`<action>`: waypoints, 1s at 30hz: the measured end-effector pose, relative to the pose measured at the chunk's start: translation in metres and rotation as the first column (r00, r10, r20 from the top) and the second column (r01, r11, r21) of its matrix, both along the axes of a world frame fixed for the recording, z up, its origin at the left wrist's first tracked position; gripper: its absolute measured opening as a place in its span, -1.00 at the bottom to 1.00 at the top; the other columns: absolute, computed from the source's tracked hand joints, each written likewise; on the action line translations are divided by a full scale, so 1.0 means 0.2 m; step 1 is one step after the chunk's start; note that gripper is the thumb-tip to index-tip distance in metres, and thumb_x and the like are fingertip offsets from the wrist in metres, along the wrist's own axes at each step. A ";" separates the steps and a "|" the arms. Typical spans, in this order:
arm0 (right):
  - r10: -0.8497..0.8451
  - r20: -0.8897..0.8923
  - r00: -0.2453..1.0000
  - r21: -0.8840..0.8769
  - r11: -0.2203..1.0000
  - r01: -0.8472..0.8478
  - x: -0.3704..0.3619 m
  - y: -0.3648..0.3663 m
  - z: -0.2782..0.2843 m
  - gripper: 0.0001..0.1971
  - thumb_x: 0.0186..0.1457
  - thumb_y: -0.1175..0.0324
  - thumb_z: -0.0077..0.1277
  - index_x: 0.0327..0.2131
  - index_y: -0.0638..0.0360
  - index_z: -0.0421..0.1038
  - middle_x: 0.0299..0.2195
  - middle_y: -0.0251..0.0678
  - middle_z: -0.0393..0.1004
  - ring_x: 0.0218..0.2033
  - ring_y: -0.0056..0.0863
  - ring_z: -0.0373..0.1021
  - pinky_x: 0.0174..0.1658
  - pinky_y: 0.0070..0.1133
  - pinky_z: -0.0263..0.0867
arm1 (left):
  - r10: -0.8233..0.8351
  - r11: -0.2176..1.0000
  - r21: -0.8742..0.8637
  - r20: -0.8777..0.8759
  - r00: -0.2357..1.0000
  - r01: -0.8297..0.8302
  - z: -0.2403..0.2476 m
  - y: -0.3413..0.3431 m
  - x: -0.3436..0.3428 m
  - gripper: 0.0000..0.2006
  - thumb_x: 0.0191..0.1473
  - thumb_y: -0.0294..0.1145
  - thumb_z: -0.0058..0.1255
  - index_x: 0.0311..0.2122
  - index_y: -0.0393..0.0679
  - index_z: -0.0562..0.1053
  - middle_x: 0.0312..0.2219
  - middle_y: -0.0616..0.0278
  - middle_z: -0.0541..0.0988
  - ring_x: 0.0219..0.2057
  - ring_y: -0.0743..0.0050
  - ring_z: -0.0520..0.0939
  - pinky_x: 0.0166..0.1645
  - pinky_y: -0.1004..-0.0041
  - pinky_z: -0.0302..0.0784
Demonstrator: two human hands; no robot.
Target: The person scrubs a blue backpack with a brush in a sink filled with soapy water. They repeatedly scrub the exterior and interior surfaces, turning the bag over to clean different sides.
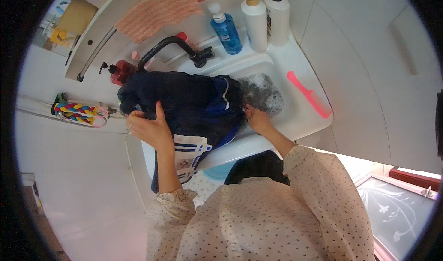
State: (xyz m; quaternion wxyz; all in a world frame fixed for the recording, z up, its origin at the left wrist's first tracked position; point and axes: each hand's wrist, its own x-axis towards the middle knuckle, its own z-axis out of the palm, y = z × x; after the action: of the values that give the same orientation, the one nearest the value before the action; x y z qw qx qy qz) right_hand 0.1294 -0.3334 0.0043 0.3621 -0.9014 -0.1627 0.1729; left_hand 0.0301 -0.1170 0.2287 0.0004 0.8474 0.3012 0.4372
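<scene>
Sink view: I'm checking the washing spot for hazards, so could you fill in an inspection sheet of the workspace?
Surface: white sink, foamy grey water in its basin.
Job's things: dark blue garment bunched across the sink, part hanging over the front rim.
Clutter: pink comb on the right rim; blue pump bottle and two white pump bottles behind the basin; red bottle at left.
Hands: left hand on the garment; right hand at its right end; fingers partly hidden, grip unclear.
Cables: nothing seen.
Surroundings: black faucet above the garment; orange striped cloth behind.
</scene>
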 end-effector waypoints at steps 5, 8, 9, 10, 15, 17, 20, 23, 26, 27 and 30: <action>-0.037 -0.007 0.999 0.021 0.999 0.037 -0.04 0.06 0.03 -0.56 0.27 0.09 -0.34 0.15 -0.07 0.25 -0.31 0.10 0.51 -0.27 0.10 0.45 -0.16 -0.12 0.37 | -0.470 0.877 -0.285 -0.344 0.813 0.386 -0.05 -0.48 0.31 -0.66 -0.08 -0.39 0.17 -0.20 -0.25 0.35 -0.22 -0.09 0.50 -0.11 -0.08 0.51 -0.01 0.19 0.43; 0.045 -0.103 0.994 -0.034 0.998 -0.049 -0.05 0.06 0.20 -0.58 0.28 0.14 -0.29 0.14 -0.01 0.25 -0.31 0.13 0.51 -0.26 0.09 0.45 -0.18 -0.05 0.32 | -0.326 0.757 -0.620 -0.632 0.703 -0.205 -0.28 -0.28 0.44 -0.63 0.00 -0.27 0.16 -0.14 -0.27 0.41 -0.17 -0.10 0.55 -0.09 -0.12 0.55 -0.01 0.15 0.44; -0.058 -0.080 0.995 -0.058 0.997 0.053 0.01 -0.01 0.16 -0.58 0.28 0.14 -0.30 0.15 -0.01 0.24 -0.31 0.12 0.51 -0.27 0.09 0.45 -0.19 -0.05 0.32 | -0.373 0.776 -0.598 -0.691 0.620 -0.200 -0.31 -0.29 0.49 -0.59 0.02 -0.23 0.13 -0.09 -0.28 0.40 -0.16 -0.10 0.55 -0.10 -0.15 0.55 0.00 0.15 0.44; -0.158 -0.055 0.986 -0.079 0.985 0.153 0.10 -0.08 0.10 -0.58 0.28 0.14 -0.30 0.16 -0.01 0.23 -0.32 0.11 0.51 -0.29 0.10 0.45 -0.20 -0.05 0.32 | -0.411 0.795 -0.576 -0.742 0.529 -0.191 -0.34 -0.31 0.53 -0.56 0.05 -0.19 0.11 -0.05 -0.29 0.40 -0.16 -0.10 0.56 -0.11 -0.18 0.56 0.00 0.14 0.44; -0.196 -0.069 0.978 0.023 0.980 0.198 0.14 -0.02 -0.22 -0.54 0.28 0.11 -0.27 0.20 -0.05 0.17 -0.20 0.06 0.49 -0.21 0.01 0.45 -0.13 -0.18 0.35 | -0.422 0.366 -0.919 -0.303 0.855 -0.145 -0.51 -0.27 0.63 -0.50 0.16 -0.10 -0.04 0.05 -0.31 0.39 -0.08 -0.15 0.52 -0.06 -0.19 0.53 0.04 0.14 0.40; -0.234 -0.339 0.911 0.282 0.899 0.336 0.03 0.10 -0.08 -0.54 0.29 0.10 -0.26 0.21 -0.05 0.16 -0.08 0.06 0.44 -0.06 -0.02 0.39 -0.02 -0.26 0.29 | -0.180 0.016 -0.999 -0.046 0.983 -0.044 -0.50 -0.27 0.61 -0.51 0.21 -0.09 -0.11 0.05 -0.33 0.38 -0.05 -0.18 0.49 -0.03 -0.16 0.51 0.05 0.15 0.39; -0.211 -0.303 0.929 0.469 0.816 0.338 -0.14 0.11 0.29 -0.53 0.29 0.10 -0.26 0.22 -0.04 0.16 0.00 0.03 0.40 -0.01 -0.03 0.37 0.02 -0.32 0.27 | -0.133 0.258 -0.956 -0.177 0.975 -0.138 -0.57 -0.26 0.61 -0.53 0.25 -0.10 -0.18 0.03 -0.33 0.39 -0.02 -0.20 0.47 -0.01 -0.11 0.50 0.04 0.17 0.38; -0.162 -0.176 0.971 0.355 0.910 0.216 -0.20 0.16 0.38 -0.52 0.28 0.09 -0.28 0.21 0.02 0.16 -0.14 0.08 0.47 -0.21 0.11 0.43 -0.13 -0.15 0.33 | -0.208 0.324 -0.936 -0.216 0.954 -0.141 -0.55 -0.28 0.59 -0.52 0.27 -0.10 -0.23 0.05 -0.34 0.38 -0.03 -0.21 0.47 -0.01 -0.13 0.50 0.04 0.17 0.39; -0.180 -0.145 0.973 0.297 0.930 0.216 -0.05 0.23 0.26 -0.52 0.26 0.13 -0.25 0.20 0.06 0.15 -0.30 0.10 0.50 -0.33 0.14 0.44 -0.21 -0.10 0.33 | -0.187 0.398 -0.908 -0.217 0.958 -0.128 -0.66 -0.30 0.61 -0.52 0.26 -0.08 -0.22 0.04 -0.34 0.38 -0.03 -0.22 0.47 -0.01 -0.14 0.49 0.03 0.17 0.39; -0.191 -0.100 0.976 0.331 0.919 0.214 -0.04 0.26 0.24 -0.52 0.26 0.15 -0.24 0.20 0.07 0.16 -0.35 0.10 0.51 -0.37 0.14 0.44 -0.24 -0.08 0.34 | -0.203 0.500 -0.864 -0.193 0.960 -0.068 -0.71 -0.25 0.60 -0.50 0.26 -0.06 -0.22 0.03 -0.33 0.39 -0.03 -0.22 0.47 -0.01 -0.16 0.49 0.02 0.17 0.40; -0.102 -0.115 0.988 0.448 0.883 0.143 -0.25 0.19 0.30 -0.53 0.25 0.16 -0.26 0.16 0.18 0.21 -0.45 0.10 0.51 -0.45 0.12 0.45 -0.34 -0.08 0.36 | -0.105 0.281 -0.957 -0.100 0.989 -0.067 -0.70 -0.22 0.60 -0.49 0.26 -0.05 -0.23 0.07 -0.32 0.36 0.00 -0.18 0.45 0.00 -0.11 0.49 0.04 0.19 0.38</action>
State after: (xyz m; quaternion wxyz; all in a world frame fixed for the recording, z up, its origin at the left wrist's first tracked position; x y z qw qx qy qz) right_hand 0.0802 -0.2944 0.0646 0.5799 -0.7916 -0.1252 0.1464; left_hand 0.1506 -0.1618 0.0883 0.4921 0.7101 0.4920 0.1073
